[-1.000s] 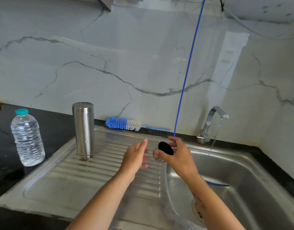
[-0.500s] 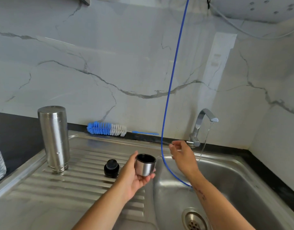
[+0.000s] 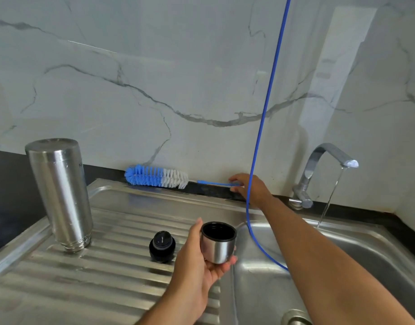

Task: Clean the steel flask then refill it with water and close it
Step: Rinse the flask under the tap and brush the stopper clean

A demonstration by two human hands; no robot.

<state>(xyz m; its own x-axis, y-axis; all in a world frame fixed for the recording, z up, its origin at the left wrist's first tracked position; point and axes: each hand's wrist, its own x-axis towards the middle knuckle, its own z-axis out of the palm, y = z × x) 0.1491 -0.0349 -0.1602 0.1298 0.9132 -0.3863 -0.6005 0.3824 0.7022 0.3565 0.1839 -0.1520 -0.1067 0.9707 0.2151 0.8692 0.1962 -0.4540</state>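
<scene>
The steel flask [image 3: 61, 195] stands upside down, mouth down, on the ribbed drainboard [image 3: 84, 277] at the left. Its black stopper [image 3: 162, 246] sits on the drainboard to the right of it. My left hand [image 3: 197, 261] grips the steel cup lid [image 3: 217, 242], open side up, beside the sink basin. My right hand [image 3: 251, 188] reaches to the back ledge and closes its fingers on the thin blue handle of the bottle brush [image 3: 157, 176], which lies along the wall.
The tap [image 3: 319, 165] at the back right runs a thin stream of water into the sink basin [image 3: 342, 254]. A blue hose [image 3: 267, 113] hangs from above into the basin, crossing my right wrist. The drain [image 3: 295, 319] is at the bottom edge.
My right hand moved from near the hose to the brush handle at the back ledge. The view shifted right, and the plastic water bottle left the frame. The left hand keeps the cup lid.
</scene>
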